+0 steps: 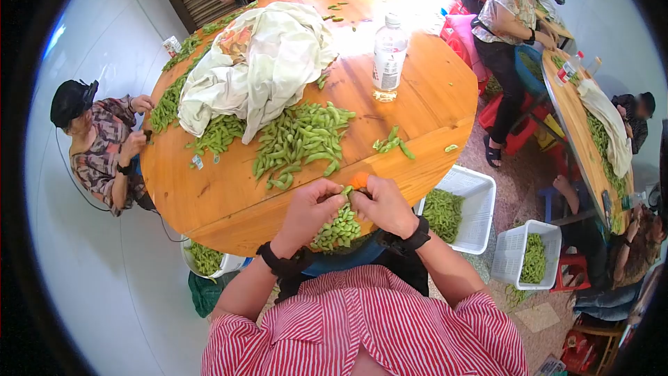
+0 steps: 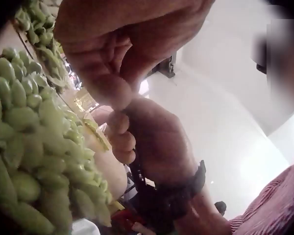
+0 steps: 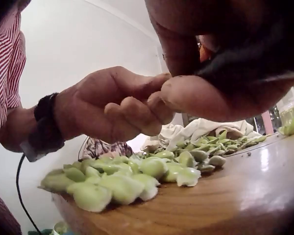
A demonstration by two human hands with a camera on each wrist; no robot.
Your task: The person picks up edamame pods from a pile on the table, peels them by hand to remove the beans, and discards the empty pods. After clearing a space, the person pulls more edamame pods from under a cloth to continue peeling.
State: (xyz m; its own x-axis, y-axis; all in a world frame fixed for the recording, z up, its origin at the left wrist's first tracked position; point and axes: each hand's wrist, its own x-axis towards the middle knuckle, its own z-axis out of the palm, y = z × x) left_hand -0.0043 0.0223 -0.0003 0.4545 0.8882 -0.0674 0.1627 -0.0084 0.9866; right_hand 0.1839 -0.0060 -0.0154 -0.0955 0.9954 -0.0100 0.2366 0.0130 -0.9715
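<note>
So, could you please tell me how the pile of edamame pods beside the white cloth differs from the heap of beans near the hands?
The pile of edamame pods spreads wider; the heap of beans is smaller. The pods look long and narrow, the beans short and plump. The pile lies beside the white cloth, while the heap sits at the near edge of the wooden table. Both are green and loosely piled.
</note>
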